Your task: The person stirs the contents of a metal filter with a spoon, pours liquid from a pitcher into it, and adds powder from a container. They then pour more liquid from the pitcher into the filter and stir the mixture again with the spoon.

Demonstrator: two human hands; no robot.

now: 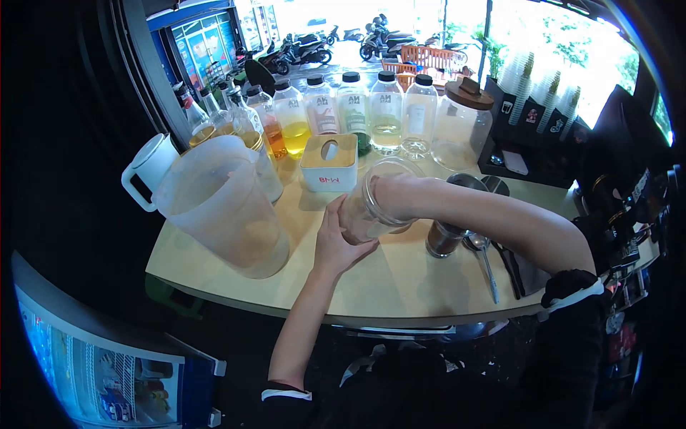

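Observation:
My left hand is wrapped around the side and lower part of a clear jar, which tilts over the table. My right hand reaches down through the jar's wide mouth, wrist at the rim. Its fingers are inside and only dimly visible through the wall, so I cannot make out what they touch. Just right of the jar, under my right forearm, stands a cup with dark contents. Beside it lie a long-handled spoon and a black utensil. Behind the jar sits a white tissue box with a wooden top.
A large translucent pitcher and a white jug stand at the left. Several black-capped bottles line the back, with a wooden-lidded jar. Stacked cups and a phone are at the right.

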